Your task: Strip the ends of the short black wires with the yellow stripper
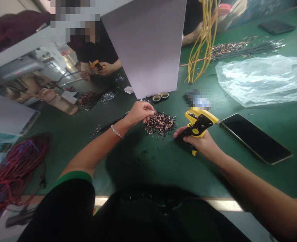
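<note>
I see a yellow-and-black wire-stripping tool (198, 122) held over the green work table (239, 171), roughly midway between its near and far edges. Its body is bright yellow with a black jaw block and a yellow handle tip showing below my palm. Its long axis runs diagonally: the head points up and right, toward the dark phone (255, 137) lying beside it, and the handles run down into my right hand (201, 143), which is closed around them. My left hand (139, 112) is pinched, fingertips together, at the left edge of a heap of short copper-tipped wire pieces (160, 123); whether it has a piece between them I cannot tell. The heap lies just left of the tool.
</note>
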`<state>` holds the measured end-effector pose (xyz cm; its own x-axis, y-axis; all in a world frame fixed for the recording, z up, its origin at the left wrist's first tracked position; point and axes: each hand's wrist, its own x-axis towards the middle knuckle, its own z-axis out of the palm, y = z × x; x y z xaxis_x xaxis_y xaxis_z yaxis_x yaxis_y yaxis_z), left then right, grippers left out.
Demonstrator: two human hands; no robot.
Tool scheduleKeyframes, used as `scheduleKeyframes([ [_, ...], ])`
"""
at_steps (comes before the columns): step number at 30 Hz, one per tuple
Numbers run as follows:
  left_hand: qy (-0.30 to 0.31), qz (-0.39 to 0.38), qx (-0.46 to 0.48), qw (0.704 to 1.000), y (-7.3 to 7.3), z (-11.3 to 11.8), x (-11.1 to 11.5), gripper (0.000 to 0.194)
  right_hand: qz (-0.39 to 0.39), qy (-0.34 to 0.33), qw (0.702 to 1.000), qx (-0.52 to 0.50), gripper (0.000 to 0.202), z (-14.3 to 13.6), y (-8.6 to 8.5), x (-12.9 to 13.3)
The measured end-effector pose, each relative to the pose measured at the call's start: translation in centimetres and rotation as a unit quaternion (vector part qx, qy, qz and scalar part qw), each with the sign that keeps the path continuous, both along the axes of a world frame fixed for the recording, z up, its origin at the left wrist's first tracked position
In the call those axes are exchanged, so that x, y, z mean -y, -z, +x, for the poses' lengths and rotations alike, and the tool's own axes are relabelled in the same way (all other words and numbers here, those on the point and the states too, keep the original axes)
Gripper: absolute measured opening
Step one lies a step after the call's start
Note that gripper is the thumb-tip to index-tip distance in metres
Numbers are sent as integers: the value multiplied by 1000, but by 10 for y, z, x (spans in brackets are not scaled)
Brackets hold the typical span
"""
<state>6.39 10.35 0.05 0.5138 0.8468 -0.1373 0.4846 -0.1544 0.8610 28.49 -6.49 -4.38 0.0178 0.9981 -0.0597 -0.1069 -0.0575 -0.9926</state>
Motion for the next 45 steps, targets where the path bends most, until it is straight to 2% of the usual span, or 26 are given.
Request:
scheduleKeyframes([
  [5, 14, -6, 9, 1000, -1, 7, -1, 9, 3, 0, 1000, 1, 20, -1, -1, 1],
  [10, 22, -11, 4, 1000, 1, 1, -2, 26, 8, -4, 1000, 8, 18, -1, -1, 1],
  [13, 21, 48, -87, 995, 8, -8, -1, 18, 11, -1, 1000, 7, 18, 0, 1, 1],
  [16, 51, 119, -204, 970, 19, -14, 6, 11, 14, -2, 1000, 15, 18, 0, 3, 1],
  [19, 59, 127, -233, 962, 31, -14, 13, 8, 13, 1, 1000, 12, 19, 0, 3, 0],
  [22, 53, 107, -211, 970, 35, -13, 16, 5, 9, 5, 1000, 12, 19, -1, 1, 0],
  [25, 51, 76, -184, 979, 30, -15, 14, 7, 2, 4, 1000, 6, 19, -1, -1, 0],
  [29, -2, -47, -69, 996, 18, -21, 10, 7, 7, -6, 1000, 7, 20, 0, 0, 0],
  [32, -29, -146, 29, 988, 10, -22, 10, 12, 6, -20, 1000, 12, 24, 1, 3, 1],
  [35, -51, -196, 74, 977, 4, -21, 15, 14, -4, -40, 999, 4, 31, 0, 5, 2],
  [39, -64, -219, 121, 966, -2, -22, 27, 12, -4, -67, 998, 1, 36, -3, 4, 5],
  [45, -45, -249, 152, 956, -3, -28, 49, 13, 6, -85, 996, 26, 40, -3, 5, 7],
])
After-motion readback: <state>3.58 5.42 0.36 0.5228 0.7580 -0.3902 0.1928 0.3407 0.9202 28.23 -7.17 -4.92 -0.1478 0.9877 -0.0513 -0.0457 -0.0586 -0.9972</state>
